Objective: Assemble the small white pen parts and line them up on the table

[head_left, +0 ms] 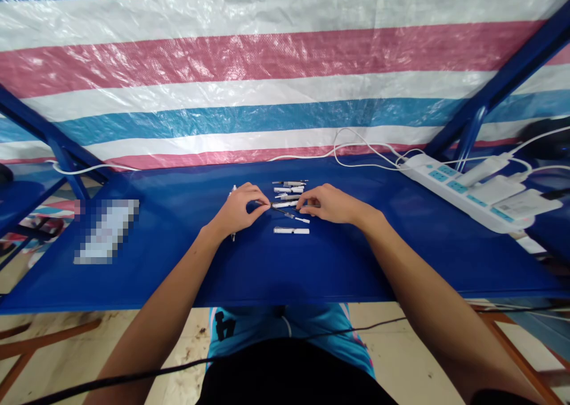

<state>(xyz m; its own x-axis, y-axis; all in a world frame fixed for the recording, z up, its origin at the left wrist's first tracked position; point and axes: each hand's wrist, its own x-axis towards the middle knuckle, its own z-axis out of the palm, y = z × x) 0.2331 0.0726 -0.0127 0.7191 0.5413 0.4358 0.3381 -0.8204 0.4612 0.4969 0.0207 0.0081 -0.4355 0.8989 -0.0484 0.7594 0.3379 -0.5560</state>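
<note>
My left hand [240,209] is pinched shut on the left end of a thin dark pen refill [282,212] that lies across the blue table [178,256]. My right hand [327,203] is closed over small white pen parts at the refill's right end. A white pen barrel [291,231] lies just in front of both hands. Behind my fingers is a small pile of several white pen parts [289,189].
A white power strip [463,198] with plugged-in adapters and white cables [365,149] sits at the back right. A blurred white patch [107,231] is at the left. Blue frame struts rise on both sides before a striped tarpaulin.
</note>
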